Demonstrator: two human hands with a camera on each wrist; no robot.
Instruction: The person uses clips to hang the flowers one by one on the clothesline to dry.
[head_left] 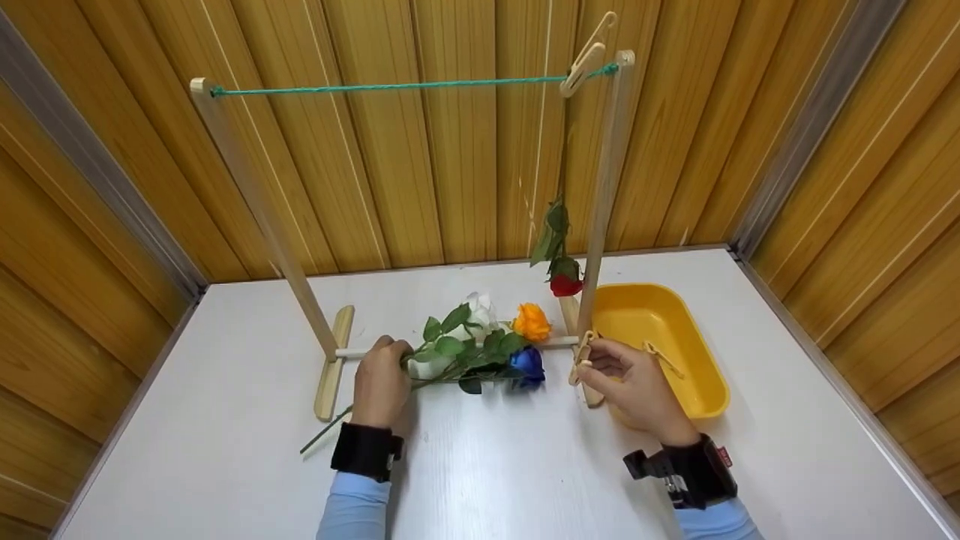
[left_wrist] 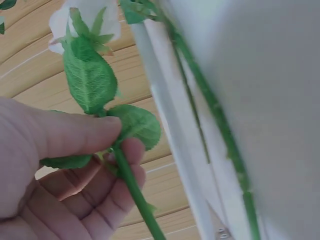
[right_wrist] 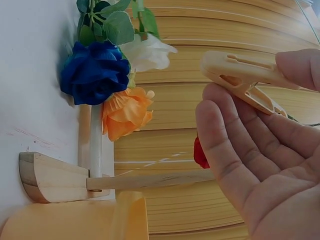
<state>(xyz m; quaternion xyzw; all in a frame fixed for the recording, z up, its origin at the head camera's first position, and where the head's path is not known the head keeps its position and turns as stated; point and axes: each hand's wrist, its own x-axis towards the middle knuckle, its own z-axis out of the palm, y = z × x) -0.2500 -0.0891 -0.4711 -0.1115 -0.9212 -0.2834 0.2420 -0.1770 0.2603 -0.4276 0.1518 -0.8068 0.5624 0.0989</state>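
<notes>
My left hand [head_left: 382,384] pinches the green stem [left_wrist: 134,187] of a white rose [head_left: 480,309] just below its leaves. That bloom [left_wrist: 92,22] points away from the hand in the left wrist view. A blue rose [head_left: 528,366] and an orange rose [head_left: 532,322] lie beside it, their stems partly hidden under leaves. Between thumb and fingers, my right hand [head_left: 637,386] holds a beige clothespin [right_wrist: 240,70] near the frame's right foot. Head down, a red rose [head_left: 566,285] hangs from another clothespin [head_left: 585,67] on the teal cord [head_left: 420,85].
Two wooden posts, the left post [head_left: 262,210] and the right post [head_left: 606,172], carry the cord above a white table [head_left: 495,465]. A yellow basin [head_left: 711,382] stands at the right with a clothespin [head_left: 664,358] in it. Wood-patterned walls [head_left: 450,172] enclose the table.
</notes>
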